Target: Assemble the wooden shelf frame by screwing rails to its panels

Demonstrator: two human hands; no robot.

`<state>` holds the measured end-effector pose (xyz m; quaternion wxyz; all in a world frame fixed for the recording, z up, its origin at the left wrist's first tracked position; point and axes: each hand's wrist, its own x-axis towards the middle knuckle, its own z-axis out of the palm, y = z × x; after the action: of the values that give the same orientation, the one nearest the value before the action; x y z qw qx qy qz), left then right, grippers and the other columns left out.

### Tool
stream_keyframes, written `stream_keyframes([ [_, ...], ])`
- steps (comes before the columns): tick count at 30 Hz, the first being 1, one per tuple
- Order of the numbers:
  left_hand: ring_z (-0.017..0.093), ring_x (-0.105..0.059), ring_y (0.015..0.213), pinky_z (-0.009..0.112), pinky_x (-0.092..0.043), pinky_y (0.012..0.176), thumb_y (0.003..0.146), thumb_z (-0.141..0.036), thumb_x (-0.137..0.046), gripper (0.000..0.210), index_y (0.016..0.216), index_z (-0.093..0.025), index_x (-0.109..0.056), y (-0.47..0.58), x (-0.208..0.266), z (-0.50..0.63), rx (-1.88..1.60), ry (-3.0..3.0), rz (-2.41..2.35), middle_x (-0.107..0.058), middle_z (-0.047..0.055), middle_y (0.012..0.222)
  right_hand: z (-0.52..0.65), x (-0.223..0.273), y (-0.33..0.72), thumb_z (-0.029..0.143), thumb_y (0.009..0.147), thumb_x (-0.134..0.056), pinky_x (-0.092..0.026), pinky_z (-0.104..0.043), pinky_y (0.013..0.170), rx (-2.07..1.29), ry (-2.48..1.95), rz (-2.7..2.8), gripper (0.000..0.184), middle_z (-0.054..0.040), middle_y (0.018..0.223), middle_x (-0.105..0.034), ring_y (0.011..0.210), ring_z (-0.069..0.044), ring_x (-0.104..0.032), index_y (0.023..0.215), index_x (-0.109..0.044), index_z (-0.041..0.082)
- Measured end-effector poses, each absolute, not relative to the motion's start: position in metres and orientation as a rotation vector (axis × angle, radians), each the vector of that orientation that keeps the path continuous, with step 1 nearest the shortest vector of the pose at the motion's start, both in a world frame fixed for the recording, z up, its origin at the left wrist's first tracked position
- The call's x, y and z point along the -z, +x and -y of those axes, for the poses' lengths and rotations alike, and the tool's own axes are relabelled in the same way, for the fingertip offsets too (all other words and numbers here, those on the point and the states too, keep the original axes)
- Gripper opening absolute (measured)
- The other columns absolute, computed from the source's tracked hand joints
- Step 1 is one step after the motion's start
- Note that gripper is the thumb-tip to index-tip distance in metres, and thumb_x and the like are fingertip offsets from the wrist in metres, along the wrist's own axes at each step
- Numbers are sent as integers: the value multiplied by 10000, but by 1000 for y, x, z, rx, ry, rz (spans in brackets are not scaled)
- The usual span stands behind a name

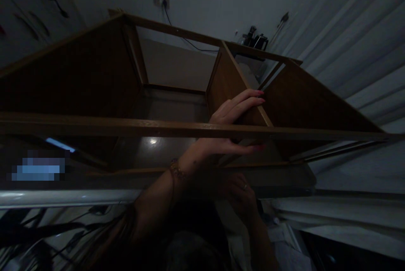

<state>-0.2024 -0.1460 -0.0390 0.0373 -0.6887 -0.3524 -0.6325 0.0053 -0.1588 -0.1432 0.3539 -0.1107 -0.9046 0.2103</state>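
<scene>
A wooden cabinet frame with open compartments stands in front of me. My left hand reaches in behind its front rail from below. The fingers lie over the edge of the upright divider panel, and the thumb shows beneath the rail, so the hand grips the panel. Lower down, in deep shadow below the cabinet's front edge, my right hand has curled fingers and a ring. What it holds, if anything, is too dark to make out.
A grey tabletop lies under the cabinet. Pale curtains hang at the right. A wall socket with a plugged cord is behind. Dark small items stand at the back right. Cables tangle at lower left.
</scene>
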Motion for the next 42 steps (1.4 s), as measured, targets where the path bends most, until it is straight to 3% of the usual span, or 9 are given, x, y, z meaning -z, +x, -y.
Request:
stream_keyframes([
  [13, 317, -434, 1340, 508, -402, 1090, 775, -594, -662, 726, 1362, -262, -391, -202, 39, 145, 1948, -2112, 1054, -447, 118, 1415, 158, 144, 7, 264, 953, -556, -482, -284, 632, -525, -268, 2317, 150, -19, 747, -650, 749, -168, -566, 869, -675, 227],
  [24, 312, -432, 1340, 509, -403, 1090, 779, -576, -661, 707, 1354, -268, -388, -202, 41, 143, 1968, -2100, 1040, -443, 112, 1411, 160, 149, 0, 325, 996, -449, -497, -307, 737, -617, -246, 2467, 244, -47, 857, -645, 876, -189, -549, 949, -671, 234],
  [30, 317, -436, 1339, 519, -398, 1095, 777, -566, -668, 714, 1364, -273, -386, -202, 40, 145, 1953, -2104, 1071, -442, 110, 1416, 163, 156, 1, 275, 988, -462, -521, -354, 824, -531, -238, 2485, 196, -58, 919, -667, 959, -205, -583, 980, -655, 244],
  [35, 317, -451, 1329, 520, -417, 1086, 768, -568, -683, 714, 1351, -259, -408, -205, 37, 147, 1914, -2140, 1059, -468, 117, 1389, 163, 158, 10, 160, 974, -433, -537, -351, 788, -342, -259, 2436, 226, -50, 874, -677, 885, -194, -609, 1015, -638, 245],
  [42, 307, -476, 1306, 507, -427, 1080, 797, -496, -679, 647, 1331, -226, -434, -203, 34, 150, 1934, -2114, 1011, -477, 138, 1366, 162, 148, 10, 162, 973, -459, -522, -300, 750, -205, -168, 2426, 189, -47, 843, -689, 833, -175, -593, 973, -639, 221],
])
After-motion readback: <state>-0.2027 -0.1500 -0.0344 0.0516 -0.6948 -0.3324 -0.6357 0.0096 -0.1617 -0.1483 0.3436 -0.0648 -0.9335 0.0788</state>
